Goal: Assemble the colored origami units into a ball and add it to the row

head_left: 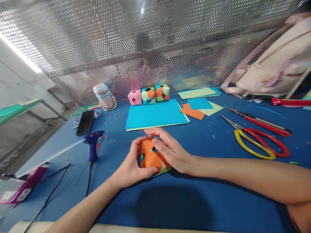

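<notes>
Closest in, left hand: half curled, thumb along the near edge and fingers round the left side, gripping the folded-paper cube.
Right hand: fingers nearly straight and loosely cupped, laid against the cube's top and right side.
Folded-paper cube: between both palms, orange with green and blue showing, low at the middle of the blue table; whether it touches the surface is hidden.
Glue gun: standing left of the hands, a clear glue stick out of its back.
Scissors: well to the right, one yellow handle, one red, tips pointing away.
Cutter: red, lying just beyond the scissors.
Phone: dark-screened, behind the glue gun.
Large blue sheet: flat beyond the hands, pale paper peeking from under it.
Small paper pieces: orange, blue and pale green, overlapping at the sheet's right.
Finished shapes: pink and two multicoloured, in a row behind the sheet.
Bottle: upright, left of that row.
Backpack: pale, far right, by the perforated panel.
</notes>
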`<state>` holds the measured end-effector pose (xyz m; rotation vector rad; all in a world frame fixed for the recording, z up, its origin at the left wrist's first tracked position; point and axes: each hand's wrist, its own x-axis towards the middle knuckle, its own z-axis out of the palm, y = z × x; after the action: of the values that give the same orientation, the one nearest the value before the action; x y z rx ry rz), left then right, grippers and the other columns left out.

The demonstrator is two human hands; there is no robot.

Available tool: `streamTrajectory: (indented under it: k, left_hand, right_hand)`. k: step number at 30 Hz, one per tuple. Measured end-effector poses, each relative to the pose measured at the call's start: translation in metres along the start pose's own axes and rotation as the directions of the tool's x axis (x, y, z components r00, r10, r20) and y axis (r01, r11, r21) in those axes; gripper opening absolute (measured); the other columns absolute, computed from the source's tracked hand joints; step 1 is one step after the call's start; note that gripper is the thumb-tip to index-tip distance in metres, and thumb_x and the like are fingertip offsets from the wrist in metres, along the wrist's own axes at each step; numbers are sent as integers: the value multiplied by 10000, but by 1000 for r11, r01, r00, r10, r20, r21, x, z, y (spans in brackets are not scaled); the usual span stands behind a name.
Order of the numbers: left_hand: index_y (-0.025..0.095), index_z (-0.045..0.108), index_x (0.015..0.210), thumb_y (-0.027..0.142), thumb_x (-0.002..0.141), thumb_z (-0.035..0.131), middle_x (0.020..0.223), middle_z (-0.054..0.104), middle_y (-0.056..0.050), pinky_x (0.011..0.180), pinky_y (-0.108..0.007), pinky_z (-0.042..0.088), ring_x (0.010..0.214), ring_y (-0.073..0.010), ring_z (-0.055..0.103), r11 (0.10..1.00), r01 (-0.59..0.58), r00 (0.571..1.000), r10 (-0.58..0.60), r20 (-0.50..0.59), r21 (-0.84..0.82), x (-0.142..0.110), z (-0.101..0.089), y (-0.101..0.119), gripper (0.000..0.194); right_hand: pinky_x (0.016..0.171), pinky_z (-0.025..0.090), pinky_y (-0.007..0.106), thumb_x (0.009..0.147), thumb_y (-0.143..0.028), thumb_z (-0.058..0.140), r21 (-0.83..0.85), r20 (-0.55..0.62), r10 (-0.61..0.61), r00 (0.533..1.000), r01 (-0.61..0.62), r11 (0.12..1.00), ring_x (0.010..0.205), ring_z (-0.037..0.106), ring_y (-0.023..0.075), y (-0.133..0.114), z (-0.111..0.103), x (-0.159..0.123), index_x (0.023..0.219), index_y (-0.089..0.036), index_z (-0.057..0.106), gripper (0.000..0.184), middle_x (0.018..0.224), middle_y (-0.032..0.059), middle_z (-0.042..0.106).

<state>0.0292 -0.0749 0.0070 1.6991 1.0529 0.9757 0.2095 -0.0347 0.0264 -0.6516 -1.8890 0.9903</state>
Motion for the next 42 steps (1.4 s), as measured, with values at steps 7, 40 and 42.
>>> streamTrajectory:
  k: [7, 40, 42]
  left_hand:
    - [261, 348, 1282, 367, 725, 762, 1408, 407, -104, 1101, -439, 338, 1324, -288, 408, 997, 9, 1000, -9, 0, -75, 0, -1, 5, 701]
    - [284, 547, 1229, 42, 820, 495, 1532, 288, -61, 1117, -614, 262, 1460, -349, 141, 586, -382, 901, 408, 147, 715, -6, 10, 22, 478]
    - [289, 564, 1202, 80, 837, 520, 1493, 346, -75, 1094, -611, 307, 1442, -358, 201, 624, -362, 910, 398, 117, 693, -6, 7, 19, 423]
  right_hand:
    - [1118, 319, 473, 919, -608, 423, 67, -79, 82, 993, -77, 995, 1348, 403, 257, 5, -31, -5, 1231, -226, 508, 500, 1404, 115, 486]
    - [1173, 164, 558, 750, -556, 700, -195, 319, 252, 914, -197, 961, 1455, 99, 353, 21, -19, -34, 1523, -105, 166, 1042, 1584, 198, 117]
    - [1172, 170, 555, 717, -512, 743, -201, 319, 272, 908, -215, 956, 1456, 90, 356, 22, -19, -34, 1525, -91, 142, 1091, 1583, 206, 99]
